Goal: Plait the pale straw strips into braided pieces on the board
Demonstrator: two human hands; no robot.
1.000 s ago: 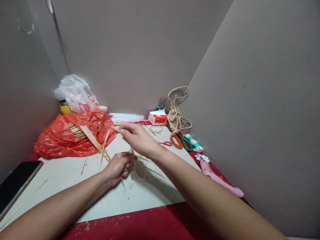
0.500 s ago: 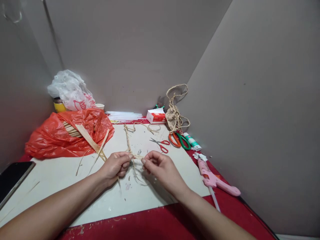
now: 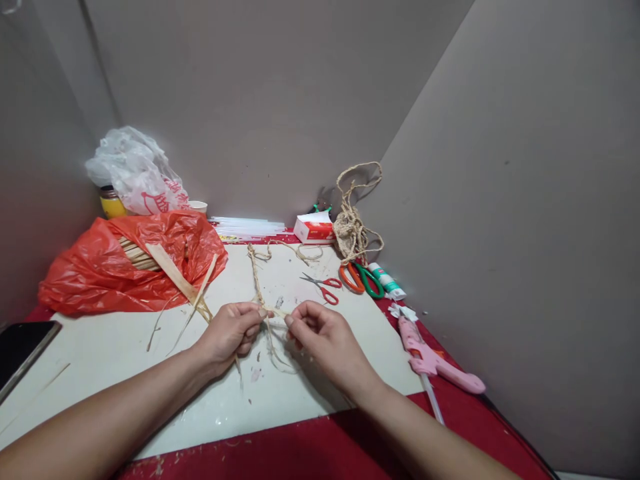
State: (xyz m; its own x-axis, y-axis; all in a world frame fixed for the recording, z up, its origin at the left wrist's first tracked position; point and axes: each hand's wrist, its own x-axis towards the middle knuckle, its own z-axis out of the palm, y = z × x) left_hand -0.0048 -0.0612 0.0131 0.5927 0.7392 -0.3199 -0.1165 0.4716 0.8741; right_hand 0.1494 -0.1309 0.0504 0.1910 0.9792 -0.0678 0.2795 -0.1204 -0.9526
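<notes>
A thin twisted cord of straw-coloured fibre (image 3: pixel 255 273) runs from the far part of the white sheet (image 3: pixel 200 427) down to my hands. My left hand (image 3: pixel 235 331) is closed, thumb and forefinger pinching the cord's near end. Opposite it, my right hand (image 3: pixel 320 337) pinches a pale fibre strand (image 3: pixel 277 311) that stretches between the two hands. Loose strand ends hang below onto the sheet. Small red-handled scissors (image 3: pixel 323 287) lie partly open beyond my right hand.
A red plastic bag (image 3: pixel 90 267) holding fibre strips is at left, near a phone (image 3: pixel 25 353). At right are orange-and-green-handled shears (image 3: pixel 370 283), a glue bottle (image 3: pixel 387 281) and a pink glue gun (image 3: pixel 433 363). Behind them sits a coil of braided cord (image 3: pixel 350 233). Walls close in the back and right.
The camera view has shifted slightly. Both hands keep almost the same pinching pose on the cord and strand.
</notes>
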